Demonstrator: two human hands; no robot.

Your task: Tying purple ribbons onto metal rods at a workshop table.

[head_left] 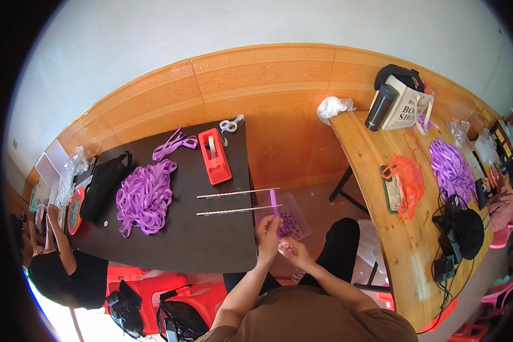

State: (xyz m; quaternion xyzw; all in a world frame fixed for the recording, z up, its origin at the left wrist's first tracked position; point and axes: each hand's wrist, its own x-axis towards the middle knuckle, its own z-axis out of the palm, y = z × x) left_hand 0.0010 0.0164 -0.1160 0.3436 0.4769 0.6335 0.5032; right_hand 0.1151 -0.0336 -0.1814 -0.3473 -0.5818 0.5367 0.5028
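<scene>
My left hand [267, 236] is closed on a narrow purple ribbon [274, 199], which runs up past the table's right edge. Just below it, my right hand [295, 252] pinches near the ribbon's lower end; the exact grip is too small to make out. Two thin sticks [239, 194] lie roughly parallel on the dark table [211, 245], their tips jutting over its edge beside the ribbon. Under my hands, a clear plastic bin [304, 219] holds small purple pieces [289, 225].
A purple ribbon heap [147, 196], a red tape dispenser [215, 157] and a black bag [107, 185] lie on the dark table. The wooden table [362, 145] at right bears an orange plastic bag [407, 185], another ribbon heap [451, 171] and a dark tumbler [381, 108]. A person [65, 273] sits left.
</scene>
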